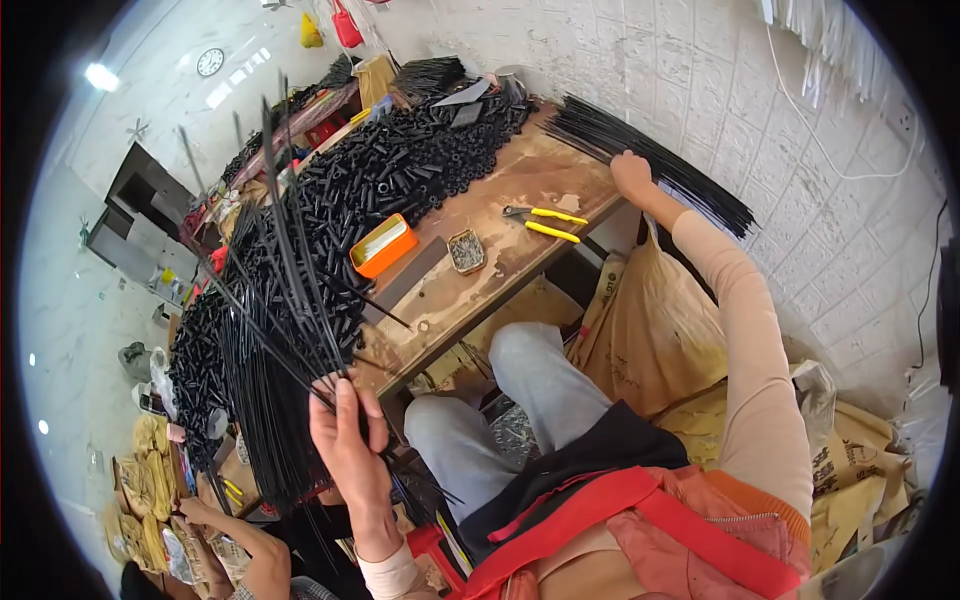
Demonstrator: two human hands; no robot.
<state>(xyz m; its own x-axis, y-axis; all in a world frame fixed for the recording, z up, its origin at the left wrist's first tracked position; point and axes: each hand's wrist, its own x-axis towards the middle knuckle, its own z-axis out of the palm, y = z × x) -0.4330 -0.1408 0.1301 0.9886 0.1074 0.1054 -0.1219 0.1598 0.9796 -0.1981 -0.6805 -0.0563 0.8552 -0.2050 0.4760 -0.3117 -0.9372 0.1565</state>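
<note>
Several thin black strips [283, 225] are pinched in our left grip [350, 425]; we cannot tell whether our right grip [632, 177], by the black bundle [595, 130], is closed.

Thin black rods [690, 185]: plastic-looking, smooth
Tabletop [545, 172]: wood, stained, patchy finish
Plier grips [552, 232]: glossy plastic
Wall [840, 230]: rough, matt

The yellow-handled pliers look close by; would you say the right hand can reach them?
Probably yes: the right hand is by the black strips, near the pliers, and only tabletop seems to lie between.
</note>
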